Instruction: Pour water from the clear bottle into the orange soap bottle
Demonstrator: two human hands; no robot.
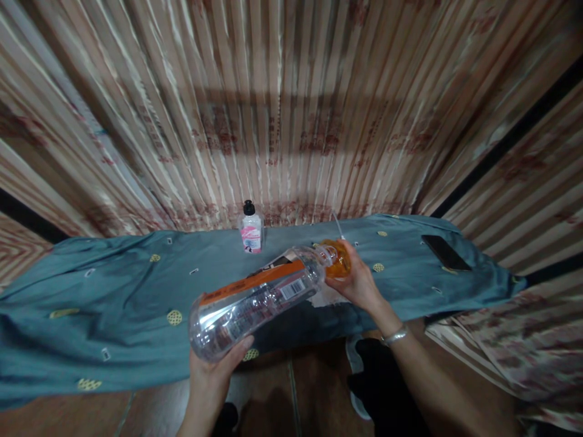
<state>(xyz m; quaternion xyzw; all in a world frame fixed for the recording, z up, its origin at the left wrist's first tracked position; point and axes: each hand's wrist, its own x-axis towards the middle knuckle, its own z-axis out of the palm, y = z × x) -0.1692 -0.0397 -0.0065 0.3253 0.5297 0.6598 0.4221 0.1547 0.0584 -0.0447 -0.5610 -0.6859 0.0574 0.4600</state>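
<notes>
My left hand grips the base of a large clear plastic bottle with an orange-edged label, tipped nearly on its side with its neck pointing up and right. The bottle's mouth meets a small orange container, and my right hand is wrapped round that container. A thin white stick or straw rises just behind the container. All of this is held above a surface covered by a teal cloth.
A small bottle with a black cap and pink label stands at the cloth's far edge. A dark phone lies at the right end. Striped patterned curtains hang behind. Wooden floor and my dark-trousered legs show below.
</notes>
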